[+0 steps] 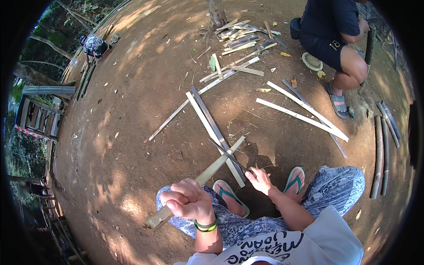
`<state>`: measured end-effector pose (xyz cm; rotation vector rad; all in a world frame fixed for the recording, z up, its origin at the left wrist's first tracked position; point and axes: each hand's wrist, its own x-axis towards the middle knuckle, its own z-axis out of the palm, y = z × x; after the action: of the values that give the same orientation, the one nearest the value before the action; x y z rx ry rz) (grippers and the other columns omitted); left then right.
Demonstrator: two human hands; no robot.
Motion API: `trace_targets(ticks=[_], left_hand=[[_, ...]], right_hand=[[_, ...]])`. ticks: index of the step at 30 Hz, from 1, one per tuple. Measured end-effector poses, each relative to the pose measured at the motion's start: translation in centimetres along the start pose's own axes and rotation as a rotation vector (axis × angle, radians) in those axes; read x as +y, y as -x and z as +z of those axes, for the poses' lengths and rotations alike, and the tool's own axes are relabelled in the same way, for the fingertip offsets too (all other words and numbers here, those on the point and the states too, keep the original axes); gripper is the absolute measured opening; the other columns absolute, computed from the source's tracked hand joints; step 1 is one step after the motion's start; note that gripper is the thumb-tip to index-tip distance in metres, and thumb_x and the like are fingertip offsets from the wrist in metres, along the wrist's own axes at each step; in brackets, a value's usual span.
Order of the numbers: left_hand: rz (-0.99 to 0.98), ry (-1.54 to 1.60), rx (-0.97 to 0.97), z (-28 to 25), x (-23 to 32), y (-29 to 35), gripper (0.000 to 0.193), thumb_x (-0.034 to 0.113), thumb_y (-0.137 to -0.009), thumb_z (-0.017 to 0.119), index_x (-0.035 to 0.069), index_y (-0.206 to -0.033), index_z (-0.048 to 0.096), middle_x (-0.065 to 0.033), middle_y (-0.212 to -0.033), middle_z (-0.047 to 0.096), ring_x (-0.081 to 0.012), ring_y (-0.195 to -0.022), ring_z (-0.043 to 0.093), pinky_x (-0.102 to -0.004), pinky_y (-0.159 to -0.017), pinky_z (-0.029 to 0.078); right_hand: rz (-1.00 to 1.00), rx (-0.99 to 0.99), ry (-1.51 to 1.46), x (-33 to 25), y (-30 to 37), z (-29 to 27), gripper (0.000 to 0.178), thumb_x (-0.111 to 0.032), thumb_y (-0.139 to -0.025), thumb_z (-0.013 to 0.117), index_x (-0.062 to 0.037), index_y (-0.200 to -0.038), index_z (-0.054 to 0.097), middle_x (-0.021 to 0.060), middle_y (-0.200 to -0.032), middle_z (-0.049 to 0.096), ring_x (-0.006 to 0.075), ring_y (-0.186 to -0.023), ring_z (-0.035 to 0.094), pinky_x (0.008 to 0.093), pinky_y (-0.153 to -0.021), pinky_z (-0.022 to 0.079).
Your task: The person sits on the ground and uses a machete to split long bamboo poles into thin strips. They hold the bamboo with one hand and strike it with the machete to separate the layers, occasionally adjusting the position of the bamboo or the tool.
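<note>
My left hand (189, 201), with a green and yellow bracelet at the wrist, is closed around a flat bamboo strip (213, 168). The strip slants from beside my left knee up to the right, in front of my feet. My right hand (260, 180) grips the handle of a long, thin, dark-bladed knife (226, 153). Its blade lies across the strip near the far end and seems to touch it. Beneath them on the ground lie a pale bamboo slat (212, 132) and a dark slat (206, 108), side by side.
More pale slats (296, 115) lie to the right, and a pile of split bamboo (240, 37) rests by a tree trunk (216, 13). A person (331, 35) squats at upper right near bamboo poles (378, 154). Another person (93, 46) is far left.
</note>
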<state>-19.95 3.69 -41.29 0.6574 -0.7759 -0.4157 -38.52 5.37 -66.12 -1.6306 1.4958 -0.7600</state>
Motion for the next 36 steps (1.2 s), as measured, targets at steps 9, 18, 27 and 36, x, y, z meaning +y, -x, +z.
trace_targets(ticks=[9, 18, 27, 36], left_hand=[[0.008, 0.002, -0.051, 1.3, -0.6, 0.3, 0.043, 0.044, -0.103, 0.046, 0.015, -0.074, 0.031, 0.0041, -0.05, 0.029, -0.005, -0.039, 0.023, -0.02, -0.037, 0.024], [-0.055, -0.016, 0.065, 0.7, -0.7, -1.2, 0.045, 0.051, -0.103, 0.04, 0.015, -0.077, 0.033, 0.0031, -0.054, 0.03, -0.0057, -0.043, 0.024, -0.022, -0.042, 0.022], [-0.095, 0.165, -0.304, 0.0, 1.4, 0.6, 0.063, 0.072, -0.094, 0.034, 0.012, -0.074, 0.035, 0.0024, -0.058, 0.031, -0.009, -0.05, 0.026, -0.0266, -0.047, 0.021], [-0.141, 0.233, -0.343, 1.9, 1.9, 1.8, 0.063, 0.074, -0.087, 0.045, 0.012, -0.082, 0.035, 0.0025, -0.054, 0.032, -0.0077, -0.045, 0.026, -0.025, -0.041, 0.018]], right_hand=[[0.4, -0.012, -0.038, 8.2, -2.8, 0.8, 0.069, -0.06, -0.093, 0.052, 0.0069, -0.105, 0.066, 0.025, -0.078, 0.067, 0.0395, -0.08, 0.067, 0.0453, -0.075, 0.051], [0.672, -0.025, -0.072, 12.1, -4.6, -1.0, 0.061, -0.06, -0.091, 0.059, -0.0024, -0.072, 0.057, 0.0099, -0.059, 0.059, 0.019, -0.051, 0.06, 0.0357, -0.05, 0.048], [0.259, -0.132, -0.16, -4.1, -0.1, -3.0, 0.046, -0.047, -0.095, 0.059, -0.0013, -0.092, 0.064, 0.017, -0.062, 0.056, 0.0304, -0.062, 0.062, 0.0416, -0.056, 0.045], [0.752, 0.053, -0.026, 5.5, 0.3, -1.9, 0.063, -0.058, -0.094, 0.053, 0.0017, -0.072, 0.056, 0.0142, -0.06, 0.056, 0.0241, -0.054, 0.055, 0.0408, -0.055, 0.042]])
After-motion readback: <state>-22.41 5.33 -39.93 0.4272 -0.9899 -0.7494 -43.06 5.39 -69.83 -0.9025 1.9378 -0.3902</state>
